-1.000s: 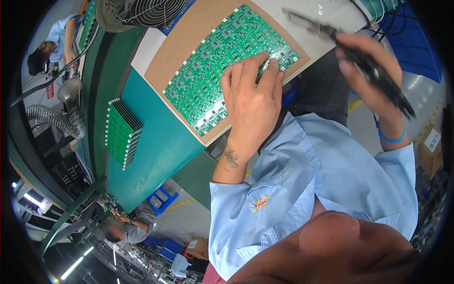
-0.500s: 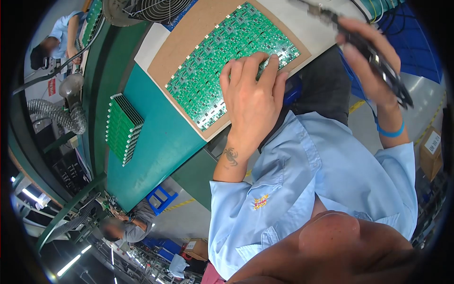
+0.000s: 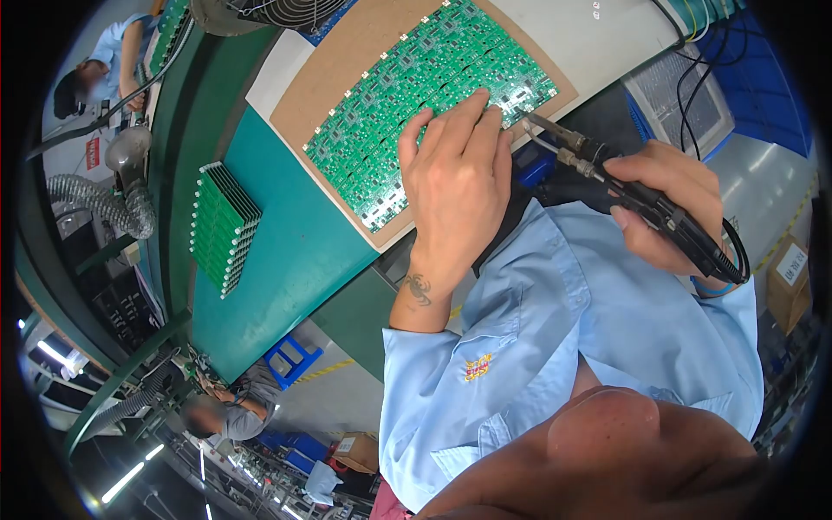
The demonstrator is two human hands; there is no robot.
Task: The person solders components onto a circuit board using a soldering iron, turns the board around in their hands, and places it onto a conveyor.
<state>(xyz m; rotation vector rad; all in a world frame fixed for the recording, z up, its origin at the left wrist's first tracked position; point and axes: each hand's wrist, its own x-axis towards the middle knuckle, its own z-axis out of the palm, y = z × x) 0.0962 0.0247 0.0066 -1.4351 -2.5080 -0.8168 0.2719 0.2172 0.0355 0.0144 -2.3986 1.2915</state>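
A wide green circuit board (image 3: 381, 130) lies on a brown sheet (image 3: 325, 65) on the bench, with small white connectors along its far edge. My left hand (image 3: 459, 178) rests palm down over the board's near part, fingers stretched and a little apart, covering some components. What lies under the fingers is hidden. In my right hand (image 3: 672, 204) is a black soldering iron (image 3: 646, 204) with two metal-tipped arms. Its tips are by the board's near right edge, close to my left fingers; whether they touch the board I cannot tell.
A stack of green boards (image 3: 224, 230) stands on the teal mat (image 3: 286, 234) to the left. A fan grille (image 3: 290, 13) and a flexible duct (image 3: 104, 204) are at the far side. Dark cables (image 3: 693, 95) hang at the right. Two co-workers sit farther off to the left.
My right hand has brought the soldering iron down and left, its tips swinging from the upper right to the board's edge. My left hand stays on the board, shifting only slightly.
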